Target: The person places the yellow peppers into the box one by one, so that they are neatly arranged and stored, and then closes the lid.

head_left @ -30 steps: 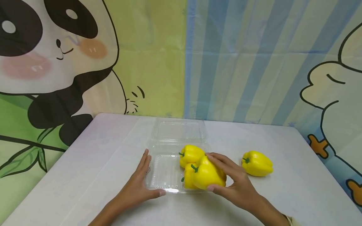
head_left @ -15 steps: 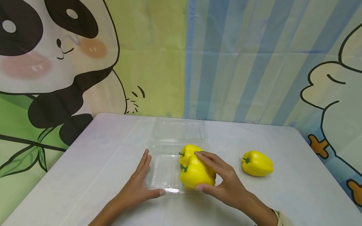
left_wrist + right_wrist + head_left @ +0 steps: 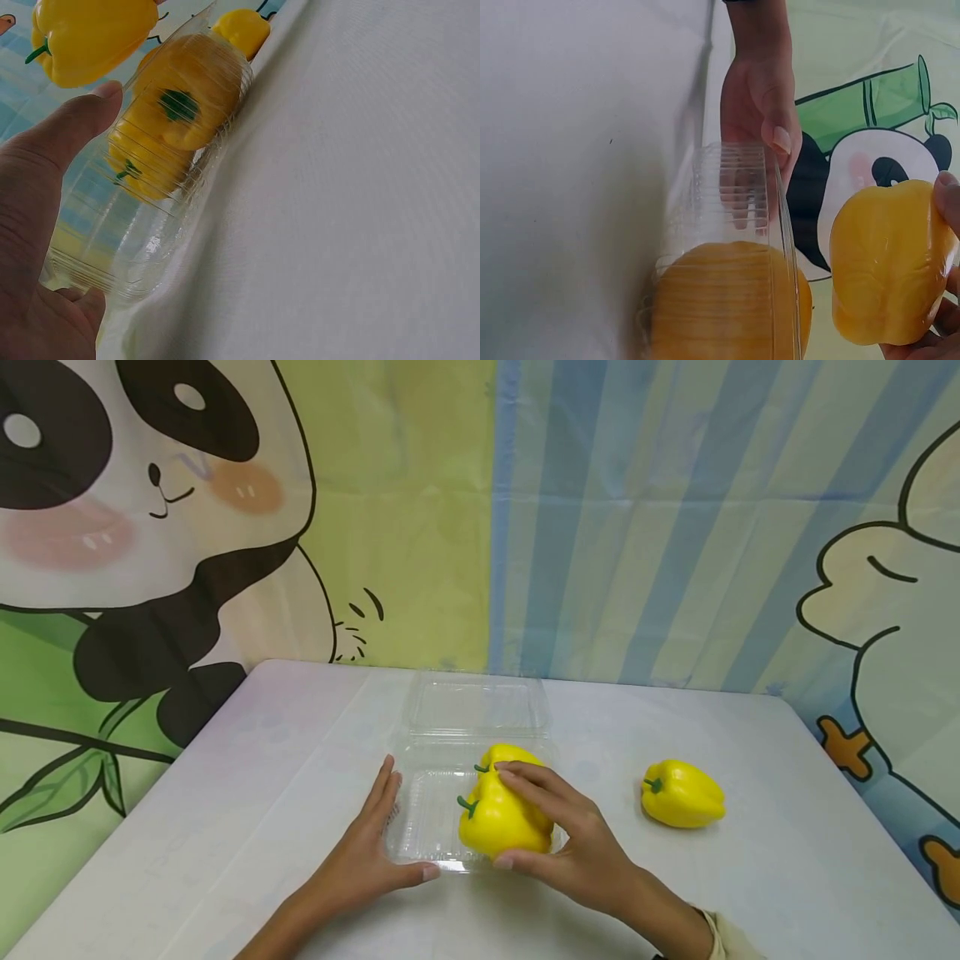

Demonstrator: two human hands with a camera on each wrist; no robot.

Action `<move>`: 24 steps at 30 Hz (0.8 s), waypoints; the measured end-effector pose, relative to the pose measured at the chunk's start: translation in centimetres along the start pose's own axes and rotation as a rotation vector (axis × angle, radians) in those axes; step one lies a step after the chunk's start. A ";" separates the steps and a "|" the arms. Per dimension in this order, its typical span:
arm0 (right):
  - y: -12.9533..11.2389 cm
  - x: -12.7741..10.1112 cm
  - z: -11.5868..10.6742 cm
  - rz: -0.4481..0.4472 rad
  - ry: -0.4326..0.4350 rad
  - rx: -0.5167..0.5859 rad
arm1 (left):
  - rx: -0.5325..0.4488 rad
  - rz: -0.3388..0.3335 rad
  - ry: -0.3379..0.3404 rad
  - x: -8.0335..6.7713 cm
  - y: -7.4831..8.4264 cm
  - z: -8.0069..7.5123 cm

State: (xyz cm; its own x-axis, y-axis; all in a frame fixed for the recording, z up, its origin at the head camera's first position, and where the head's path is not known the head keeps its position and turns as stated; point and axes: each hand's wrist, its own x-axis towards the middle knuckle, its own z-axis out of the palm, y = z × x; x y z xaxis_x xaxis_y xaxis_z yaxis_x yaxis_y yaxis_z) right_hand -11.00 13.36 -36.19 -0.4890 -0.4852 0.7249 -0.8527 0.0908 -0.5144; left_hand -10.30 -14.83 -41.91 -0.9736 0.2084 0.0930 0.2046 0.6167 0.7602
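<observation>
Head view: right hand (image 3: pixel 581 852) fingers grasp glossy lobed yellow pepper (image 3: pixel 498 818); left hand (image 3: pixel 367 856) fingers flat, steadying ribbed clear clamshell (image 3: pixel 427 814).

A staged recording corner, perhaps a playroom; cartoon panda backdrop (image 3: pixel 150 510) and striped curtain (image 3: pixel 637 518) hang behind a white surface (image 3: pixel 225 827).

Bare hands (image 3: pixel 360 860); cream sleeve cuff (image 3: pixel 723 935) at right wrist.

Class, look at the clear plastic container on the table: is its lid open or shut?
Open. The clear container has its hinged lid folded back flat on the table behind it.
</observation>
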 end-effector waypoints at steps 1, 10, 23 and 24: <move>-0.1 0.1 0.1 0.003 -0.004 0.003 | -0.001 0.001 -0.001 0.0 0.0 0.0; -0.6 0.9 1.1 0.098 -0.040 -0.004 | -0.017 0.022 0.000 -0.1 -0.1 -0.1; -0.5 1.6 2.5 0.198 -0.127 -0.011 | -0.009 -0.004 -0.010 0.0 0.0 -0.1; -0.5 1.7 2.6 0.206 -0.132 -0.010 | -0.007 -0.005 -0.009 0.0 0.0 -0.1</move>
State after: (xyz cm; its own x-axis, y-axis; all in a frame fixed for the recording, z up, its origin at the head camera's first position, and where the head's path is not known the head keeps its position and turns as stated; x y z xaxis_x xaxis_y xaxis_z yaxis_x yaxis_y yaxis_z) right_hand -10.94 10.23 -35.94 -0.6254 -0.5646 0.5387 -0.7394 0.2080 -0.6404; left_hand -10.28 -14.88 -41.84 -0.9735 0.2128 0.0833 0.1993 0.6125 0.7649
